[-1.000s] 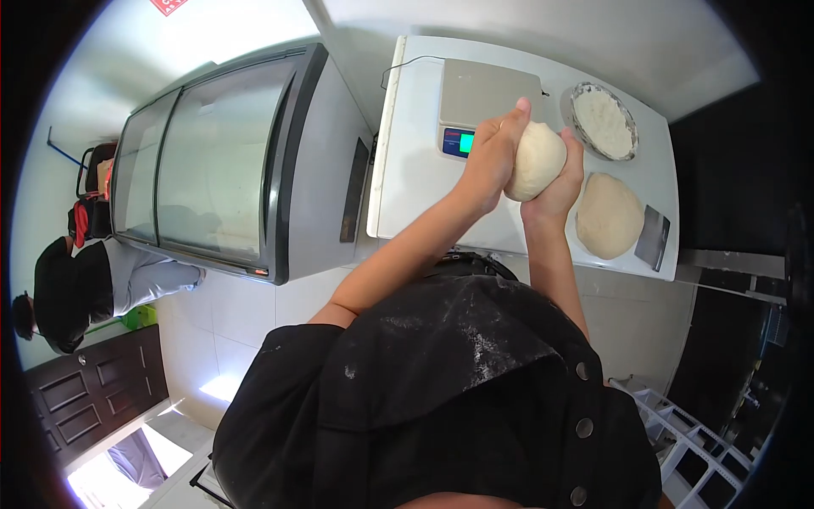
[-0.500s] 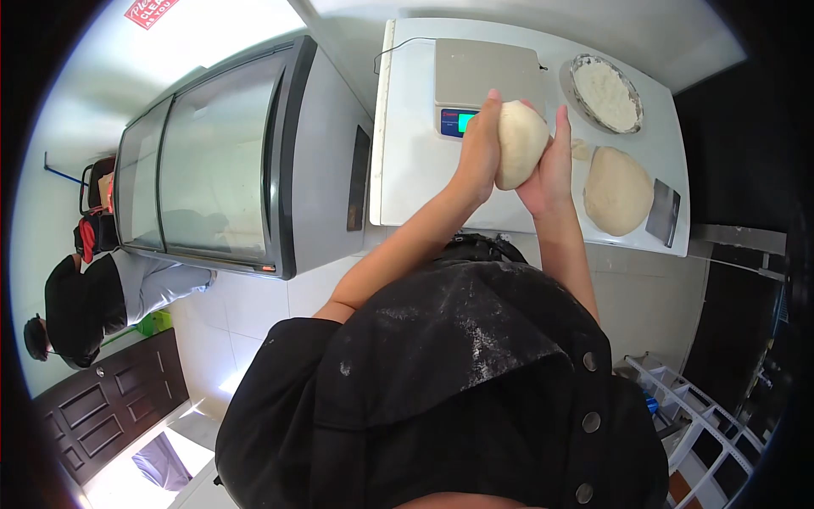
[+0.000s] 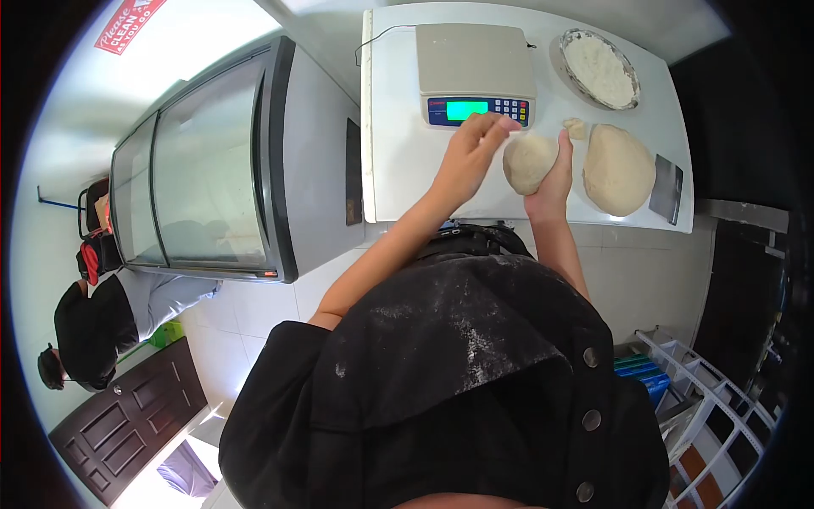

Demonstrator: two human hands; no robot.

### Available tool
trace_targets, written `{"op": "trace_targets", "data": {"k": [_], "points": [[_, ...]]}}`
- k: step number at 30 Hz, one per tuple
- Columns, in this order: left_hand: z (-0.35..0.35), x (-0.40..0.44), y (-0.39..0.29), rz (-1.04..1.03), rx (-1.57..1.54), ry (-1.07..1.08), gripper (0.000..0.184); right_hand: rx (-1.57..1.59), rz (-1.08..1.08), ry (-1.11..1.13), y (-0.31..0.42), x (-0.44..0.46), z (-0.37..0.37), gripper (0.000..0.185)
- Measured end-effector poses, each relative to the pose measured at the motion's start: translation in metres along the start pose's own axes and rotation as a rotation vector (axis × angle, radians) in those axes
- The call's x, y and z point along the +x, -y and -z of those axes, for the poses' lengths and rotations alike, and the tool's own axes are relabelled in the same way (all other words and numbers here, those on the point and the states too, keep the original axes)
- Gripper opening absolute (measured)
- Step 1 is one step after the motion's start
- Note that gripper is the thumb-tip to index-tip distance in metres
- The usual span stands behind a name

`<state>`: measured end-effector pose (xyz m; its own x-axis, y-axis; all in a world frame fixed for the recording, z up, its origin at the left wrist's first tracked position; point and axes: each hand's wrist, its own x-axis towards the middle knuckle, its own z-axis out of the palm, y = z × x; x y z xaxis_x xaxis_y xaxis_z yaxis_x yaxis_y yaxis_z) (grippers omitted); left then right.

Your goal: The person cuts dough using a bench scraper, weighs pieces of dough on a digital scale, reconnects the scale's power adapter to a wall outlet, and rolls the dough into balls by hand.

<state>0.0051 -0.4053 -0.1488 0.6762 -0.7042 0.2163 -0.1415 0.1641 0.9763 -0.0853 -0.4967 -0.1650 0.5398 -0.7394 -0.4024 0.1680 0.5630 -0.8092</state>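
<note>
My right hand (image 3: 552, 182) cups a round ball of dough (image 3: 527, 163) from its right side, above the white table. To the left of the ball, my left hand (image 3: 471, 154) is lifted off it, fingers loosely bent and apart, holding nothing. Just beyond my left fingers sits a digital scale (image 3: 471, 61) with a lit green display and a bare platform. A large mass of dough (image 3: 620, 171) lies on the table to the right, with a small dough scrap (image 3: 574, 128) beside it.
A bowl of flour (image 3: 600, 69) stands at the far right of the table (image 3: 403, 174). A flat dough scraper (image 3: 666, 190) lies near the right edge. Left of the table is a glass-topped freezer (image 3: 208, 161); another person (image 3: 100, 305) is beyond it. A white rack (image 3: 708, 390) stands lower right.
My left hand has come away from the dough ball towards the left, uncovering the scale's keypad. The right hand keeps the ball, which now looks rounder.
</note>
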Motion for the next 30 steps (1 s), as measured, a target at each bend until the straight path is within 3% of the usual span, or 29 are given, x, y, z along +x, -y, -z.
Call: {"op": "trace_targets", "data": {"k": [2, 7, 10, 13, 17, 18, 22, 23, 27, 30], "points": [[-0.002, -0.007, -0.001, 0.026, -0.014, 0.038, 0.031, -0.292, 0.21, -0.162, 0.0, 0.001, 0.004, 0.046], [-0.001, -0.014, -0.011, 0.241, 0.292, 0.128, 0.031, -0.619, 0.307, 0.008, -0.012, -0.005, -0.001, 0.047], [0.016, -0.007, 0.009, 0.301, 0.371, 0.123, 0.03, -0.575, 0.28, -0.043, -0.023, -0.016, -0.017, 0.05], [0.023, -0.006, 0.03, 0.36, 0.445, 0.114, 0.03, -0.513, 0.204, 0.005, -0.043, -0.012, -0.01, 0.054], [0.018, -0.016, 0.048, 0.151, 0.528, 0.029, 0.033, -0.076, -0.228, -0.099, -0.043, -0.013, -0.011, 0.057], [0.014, -0.017, 0.046, 0.156, 0.53, 0.03, 0.033, -0.076, -0.233, -0.1, -0.043, -0.012, -0.01, 0.057], [-0.003, -0.02, 0.037, 0.189, -0.016, -0.042, 0.037, -0.541, 0.075, -0.237, -0.037, 0.004, -0.003, 0.057], [-0.003, -0.017, 0.033, 0.189, -0.014, -0.04, 0.037, -0.538, 0.075, -0.238, -0.035, 0.005, -0.002, 0.057], [-0.007, -0.005, 0.019, 0.046, 0.333, -0.014, 0.037, -1.062, 0.489, 0.034, -0.023, 0.007, 0.002, 0.054], [-0.003, 0.003, 0.011, 0.18, 0.317, 0.048, 0.037, -1.016, 0.34, 0.049, -0.011, 0.004, -0.001, 0.049]]}}
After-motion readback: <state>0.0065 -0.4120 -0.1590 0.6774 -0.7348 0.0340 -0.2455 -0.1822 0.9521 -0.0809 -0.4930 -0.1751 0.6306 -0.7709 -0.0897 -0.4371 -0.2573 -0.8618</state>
